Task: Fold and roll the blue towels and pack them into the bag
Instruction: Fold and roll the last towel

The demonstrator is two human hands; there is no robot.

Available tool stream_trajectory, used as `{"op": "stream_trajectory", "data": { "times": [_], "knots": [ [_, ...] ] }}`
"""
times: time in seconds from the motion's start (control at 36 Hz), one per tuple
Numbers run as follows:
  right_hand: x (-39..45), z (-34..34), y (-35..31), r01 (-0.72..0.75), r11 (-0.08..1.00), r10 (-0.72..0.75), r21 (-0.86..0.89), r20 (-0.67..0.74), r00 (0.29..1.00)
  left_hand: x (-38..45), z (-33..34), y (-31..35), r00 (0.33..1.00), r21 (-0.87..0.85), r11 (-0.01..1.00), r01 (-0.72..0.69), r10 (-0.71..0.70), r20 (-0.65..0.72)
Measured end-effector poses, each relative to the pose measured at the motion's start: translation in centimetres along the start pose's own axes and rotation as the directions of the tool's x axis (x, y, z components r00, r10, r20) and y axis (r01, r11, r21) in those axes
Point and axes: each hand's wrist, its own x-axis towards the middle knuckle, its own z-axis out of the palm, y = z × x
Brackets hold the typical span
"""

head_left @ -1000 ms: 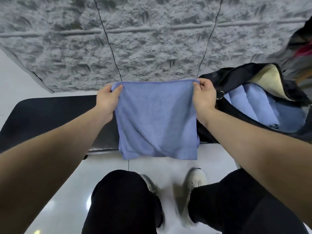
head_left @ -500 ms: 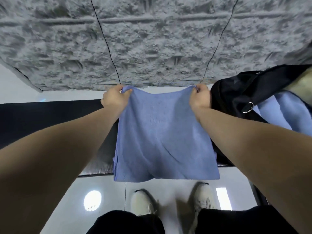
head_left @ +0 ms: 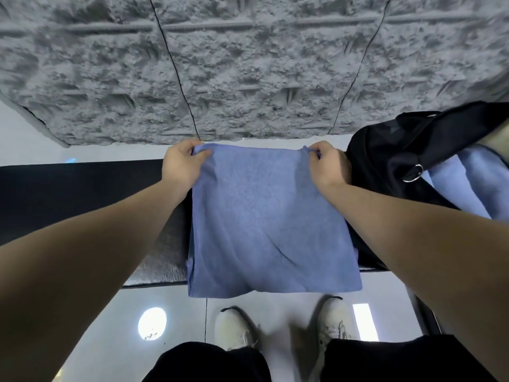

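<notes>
Grey rough-textured wall panels [head_left: 248, 73] fill the far view, above pale glossy floor [head_left: 110, 326]. Before me runs a black padded surface [head_left: 82, 199]. At its right end sits the black bag [head_left: 399, 150], mouth open, with rolled blue towels [head_left: 462, 186] already lying inside; how many, I cannot tell, as the frame edge cuts them off.

One blue towel [head_left: 270, 224] is laid out on the surface, its near edge drooping over the front lip towards my shoes [head_left: 334, 321]. My left hand [head_left: 180, 164] pinches the far left corner; my right hand [head_left: 325, 166] pinches the far right corner. Both hands grip cloth, fingers curled.

Judgement: folding is the step in hand. To do it well, I should keep the far edge taut, bring both corners evenly onto the near corners, and smooth the crease near the lower right before rolling.
</notes>
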Motion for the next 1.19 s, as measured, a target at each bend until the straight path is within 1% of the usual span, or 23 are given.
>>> {"op": "stream_trajectory", "data": {
  "times": [0.08, 0.14, 0.22, 0.28, 0.36, 0.47, 0.5, 0.58, 0.64, 0.69, 0.75, 0.81, 0.92, 0.97, 1.03, 1.11, 1.19],
  "knots": [
    [-0.9, -0.4, 0.1, 0.004, 0.997, -0.005, 0.078, 0.013, 1.0, -1.0, -0.5, 0.1, 0.999, -0.023, 1.0, -0.021, 0.02, -0.026],
    [-1.4, -0.7, 0.1, -0.004, 0.994, 0.002, 0.111, 0.02, 1.0, -1.5, -0.7, 0.1, 0.999, -0.081, 0.997, -0.012, 0.008, -0.044],
    [-2.4, -0.9, 0.2, 0.011, 0.988, -0.015, 0.151, 0.022, 1.0, -2.5, -1.1, 0.5, 0.999, -0.116, 0.993, -0.011, 0.007, -0.032],
    [-3.0, -0.9, 0.3, 0.03, 0.986, -0.036, 0.164, 0.037, 0.999, -3.0, -1.3, 0.3, 1.0, -0.092, 0.996, -0.017, 0.015, -0.02],
    [-3.2, -1.1, 0.2, 0.041, 0.983, -0.05, 0.179, 0.049, 0.998, -3.0, -1.8, 0.1, 1.0, -0.051, 0.999, 0.014, -0.015, -0.015],
    [-1.7, -1.7, -0.7, 0.033, 0.982, -0.029, 0.185, -0.023, 0.999, -2.1, -2.0, -0.1, 0.999, -0.018, 0.999, 0.039, -0.04, -0.034],
    [-1.3, -1.8, -0.9, 0.003, 0.979, -0.001, 0.202, -0.008, 1.0, -1.8, -1.9, -0.1, 0.998, -0.007, 0.999, 0.042, -0.042, -0.042],
    [-0.7, -1.9, -1.2, -0.106, 0.966, 0.085, 0.234, 0.098, 0.992, -1.0, -1.6, 0.0, 0.997, 0.057, 0.996, 0.073, -0.071, -0.043],
    [-0.8, -1.9, -1.1, -0.109, 0.972, 0.083, 0.209, 0.127, 0.988, -1.0, -1.3, 0.1, 0.997, 0.123, 0.989, 0.077, -0.075, -0.02],
    [-1.4, -2.0, -1.0, -0.071, 0.98, 0.05, 0.186, 0.114, 0.992, -1.6, -1.2, 0.2, 0.998, 0.197, 0.978, 0.066, -0.06, -0.035],
    [-2.4, -2.4, -1.0, -0.042, 0.982, 0.026, 0.182, 0.091, 0.996, -2.8, -1.4, 0.4, 0.995, 0.25, 0.966, 0.06, -0.038, -0.094],
    [-3.6, -2.7, -0.6, -0.01, 0.986, 0.0, 0.167, 0.064, 0.998, -4.5, -1.7, 0.4, 0.989, 0.255, 0.966, 0.046, -0.008, -0.146],
    [-6.3, -3.9, 0.1, 0.015, 0.976, -0.022, 0.217, 0.03, 0.999, -8.8, -2.4, -0.1, 0.988, 0.257, 0.966, -0.04, 0.076, -0.133],
    [-7.7, -4.6, 0.5, 0.019, 0.969, -0.027, 0.245, 0.029, 0.999, -11.1, -2.7, -0.5, 0.991, 0.2, 0.979, -0.045, 0.069, -0.115],
    [-9.2, -5.2, 1.1, 0.01, 0.964, -0.026, 0.267, 0.057, 0.998, -13.3, -2.9, -0.9, 0.995, 0.141, 0.99, -0.032, 0.045, -0.093],
    [-11.8, -6.2, 1.8, 0.012, 0.964, -0.033, 0.267, 0.073, 0.997, -16.4, -3.2, -1.7, 0.997, 0.118, 0.993, -0.026, 0.035, -0.068],
    [-14.2, -7.3, 2.5, 0.023, 0.969, -0.046, 0.247, 0.088, 0.995, -19.1, -3.5, -2.5, 0.997, 0.101, 0.995, 0.013, -0.005, -0.075]
  ]
}}
